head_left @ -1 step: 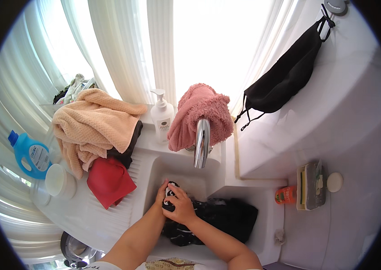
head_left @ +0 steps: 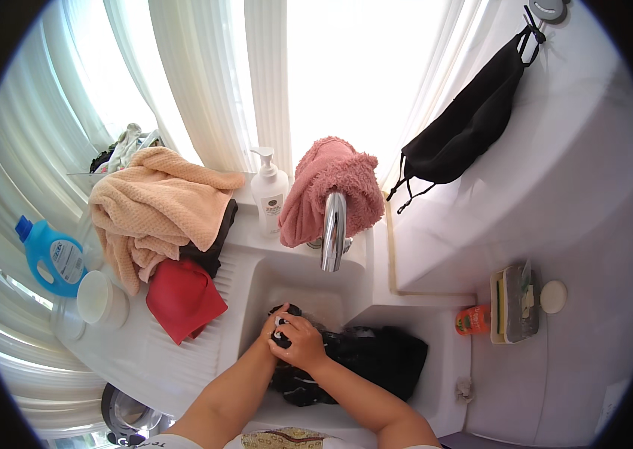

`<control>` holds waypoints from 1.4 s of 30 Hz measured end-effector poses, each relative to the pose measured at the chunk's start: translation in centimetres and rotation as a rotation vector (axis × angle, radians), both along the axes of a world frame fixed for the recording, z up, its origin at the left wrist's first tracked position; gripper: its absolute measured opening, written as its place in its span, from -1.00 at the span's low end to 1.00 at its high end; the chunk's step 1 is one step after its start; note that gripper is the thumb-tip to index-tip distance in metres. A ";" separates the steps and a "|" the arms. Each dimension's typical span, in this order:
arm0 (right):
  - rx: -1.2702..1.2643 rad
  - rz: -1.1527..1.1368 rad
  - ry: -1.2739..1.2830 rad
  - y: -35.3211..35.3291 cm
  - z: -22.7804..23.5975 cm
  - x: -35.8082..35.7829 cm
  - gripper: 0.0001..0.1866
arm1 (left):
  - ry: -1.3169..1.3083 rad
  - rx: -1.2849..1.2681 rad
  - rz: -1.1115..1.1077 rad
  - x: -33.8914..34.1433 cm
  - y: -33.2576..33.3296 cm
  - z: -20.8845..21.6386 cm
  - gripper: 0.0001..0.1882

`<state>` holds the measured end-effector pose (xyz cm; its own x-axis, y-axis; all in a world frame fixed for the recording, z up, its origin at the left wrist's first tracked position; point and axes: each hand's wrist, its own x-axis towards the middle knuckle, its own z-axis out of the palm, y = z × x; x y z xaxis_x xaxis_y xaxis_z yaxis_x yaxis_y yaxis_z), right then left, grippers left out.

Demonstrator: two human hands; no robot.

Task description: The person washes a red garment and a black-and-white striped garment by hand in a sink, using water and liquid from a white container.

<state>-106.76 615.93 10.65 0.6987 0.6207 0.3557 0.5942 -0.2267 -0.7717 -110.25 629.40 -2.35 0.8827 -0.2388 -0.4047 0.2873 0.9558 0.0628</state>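
Note:
In the white sink (head_left: 230, 352), my left hand (head_left: 270, 323) and my right hand (head_left: 304, 344) press together around a bunched black cloth with white markings (head_left: 281, 340). The fingers of both are curled over it, and my right hand covers part of it. A bit of the cloth pokes out above my left fingers. Right beside and below my hands lies a larger heap of wet-looking black fabric (head_left: 387, 359); whether it is one piece with the held part I cannot tell. The chrome faucet (head_left: 334, 232) reaches over the basin beyond my hands.
A pink fluffy cloth (head_left: 331, 179) drapes the faucet's base, beside a white pump bottle (head_left: 269, 194). Left on the ribbed drainboard lie a peach towel (head_left: 159, 198) and red cloth (head_left: 185, 299), near a blue jug (head_left: 54, 258). A caddy (head_left: 515, 303) stands right; a black mask (head_left: 466, 135) hangs above.
My hands have shifted slightly over the bunched cloth, and more of it shows above my left fingers. The view has tilted a little. The black heap stays where it was.

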 end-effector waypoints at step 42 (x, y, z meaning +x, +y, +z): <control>-0.679 -0.319 0.184 0.5 -14.2 8.5 -0.54 | 0.414 2.076 -0.304 6.0 -0.9 -5.2 -0.49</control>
